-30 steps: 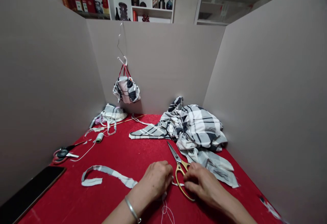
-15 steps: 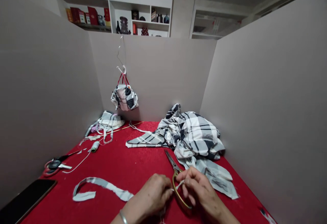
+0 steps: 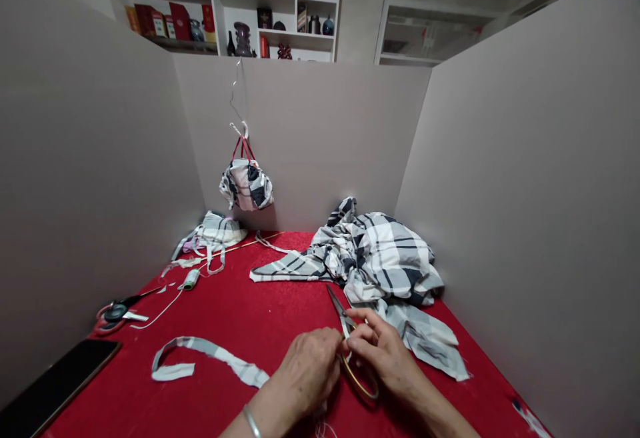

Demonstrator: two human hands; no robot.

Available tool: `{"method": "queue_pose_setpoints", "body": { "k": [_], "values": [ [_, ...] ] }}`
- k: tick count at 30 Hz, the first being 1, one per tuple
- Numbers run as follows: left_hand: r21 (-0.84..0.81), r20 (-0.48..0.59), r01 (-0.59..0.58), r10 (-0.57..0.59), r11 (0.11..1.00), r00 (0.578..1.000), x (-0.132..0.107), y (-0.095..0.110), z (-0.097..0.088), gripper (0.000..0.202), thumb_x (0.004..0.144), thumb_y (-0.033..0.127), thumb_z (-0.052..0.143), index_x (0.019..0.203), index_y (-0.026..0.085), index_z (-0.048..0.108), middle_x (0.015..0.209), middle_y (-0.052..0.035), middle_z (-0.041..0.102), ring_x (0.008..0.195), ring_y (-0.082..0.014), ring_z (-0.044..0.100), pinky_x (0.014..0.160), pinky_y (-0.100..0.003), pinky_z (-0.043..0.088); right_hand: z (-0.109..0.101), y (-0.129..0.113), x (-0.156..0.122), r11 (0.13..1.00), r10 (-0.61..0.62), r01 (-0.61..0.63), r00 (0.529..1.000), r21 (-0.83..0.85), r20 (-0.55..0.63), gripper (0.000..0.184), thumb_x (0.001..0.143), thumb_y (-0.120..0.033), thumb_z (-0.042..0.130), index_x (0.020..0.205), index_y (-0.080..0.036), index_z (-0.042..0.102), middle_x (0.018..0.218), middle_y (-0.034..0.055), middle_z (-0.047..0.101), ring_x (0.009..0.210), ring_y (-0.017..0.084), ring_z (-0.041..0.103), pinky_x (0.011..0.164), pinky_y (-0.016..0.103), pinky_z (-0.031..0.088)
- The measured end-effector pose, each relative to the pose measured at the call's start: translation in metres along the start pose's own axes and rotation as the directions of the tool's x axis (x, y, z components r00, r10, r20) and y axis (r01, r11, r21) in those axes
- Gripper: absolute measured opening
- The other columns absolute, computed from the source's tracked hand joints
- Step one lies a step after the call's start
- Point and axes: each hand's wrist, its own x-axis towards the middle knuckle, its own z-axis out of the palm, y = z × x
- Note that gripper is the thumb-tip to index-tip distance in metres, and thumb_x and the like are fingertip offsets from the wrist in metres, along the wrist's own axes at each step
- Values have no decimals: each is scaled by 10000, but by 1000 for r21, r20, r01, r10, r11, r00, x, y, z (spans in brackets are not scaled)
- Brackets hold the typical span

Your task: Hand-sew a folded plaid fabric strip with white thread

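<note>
My left hand (image 3: 313, 365), with a silver bangle at the wrist, is closed in a pinch on a narrow cloth strip. The strip's grey-and-white length (image 3: 215, 351) runs out to the left and curls back on the red cloth. Close by, my right hand (image 3: 383, 351) pinches the white end of the strip, its fingertips almost touching the left ones. Gold-handled scissors (image 3: 365, 385) lie beneath both hands, blades pointing away, handles partly hidden. Past the right hand spreads a crumpled heap of checked fabric (image 3: 393, 258). Loose threads (image 3: 325, 428) show below my left hand.
At left are a black phone (image 3: 60, 385), red-handled scissors (image 3: 116, 313), a thread spool (image 3: 191, 279) and a small fabric pile (image 3: 220, 230). A checked cloth bundle (image 3: 246, 185) hangs from a hook on the back panel (image 3: 320, 138). Grey panels enclose the sides.
My hands have come closer together, and the right hand has risen slightly over the scissors' pivot. The view has shifted a little, moving the whole scene slightly up and right.
</note>
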Motion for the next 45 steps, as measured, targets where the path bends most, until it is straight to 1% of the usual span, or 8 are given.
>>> {"method": "queue_pose_setpoints", "body": {
  "k": [5,10,19,28,32,35,42,45],
  "values": [
    [78,41,-75,72,994,997,-3,9,-7,222,851,143,430,1054,223,474,831,-19,595,704,-165,548,626,-245,403,3,-1,-4,980,-13,37,993,-195,119,460,693,-202,578,1133,-155,451,646,-44,558,606,138,512,576,237,384],
    [199,108,-65,44,978,993,-2,7,-9,120,811,105,465,841,174,559,807,-41,569,711,-167,533,606,-239,403,3,-1,-5,957,-67,99,990,-273,123,491,761,-211,486,1226,-152,339,669,-41,543,636,142,504,624,254,389],
    [188,95,-19,2,982,995,-1,2,0,154,856,181,424,870,185,577,793,-41,571,662,-164,543,581,-249,370,3,-1,-4,897,-114,187,973,-400,199,388,770,-151,461,1151,-162,387,658,-43,544,623,141,513,620,257,392],
    [-196,-45,283,-297,939,954,3,6,-5,151,776,170,502,694,156,628,708,-40,634,637,-142,552,573,-217,339,6,0,-7,746,-243,261,963,-613,114,328,800,-161,489,1127,-161,457,706,8,605,657,170,565,638,280,428],
    [-485,-29,323,-384,813,923,6,4,-5,146,732,196,525,646,142,630,616,-16,618,589,-133,527,556,-217,336,10,7,-10,499,-460,411,872,-763,169,292,796,-108,472,1083,-154,502,813,69,602,742,198,572,666,292,458],
    [-746,113,386,-469,542,876,9,5,1,162,695,242,533,601,131,604,512,9,560,496,-116,482,488,-212,315,13,14,-10,297,-592,479,771,-826,234,246,826,-83,415,1029,-154,534,806,87,592,740,204,564,646,287,472],
    [-865,284,434,-467,251,837,11,8,4,322,649,424,575,592,107,592,461,9,530,360,-67,403,402,-197,290,19,23,-13,206,-675,446,709,-871,203,337,840,-64,349,1160,-83,455,859,140,609,739,234,581,615,326,504],
    [-878,317,439,-456,191,831,11,7,3,365,612,461,627,595,98,603,472,-3,552,347,-58,411,388,-188,285,19,26,-17,48,-711,423,650,-905,267,389,823,-31,322,1201,-40,414,881,157,630,763,243,598,619,319,515]
  ]
}}
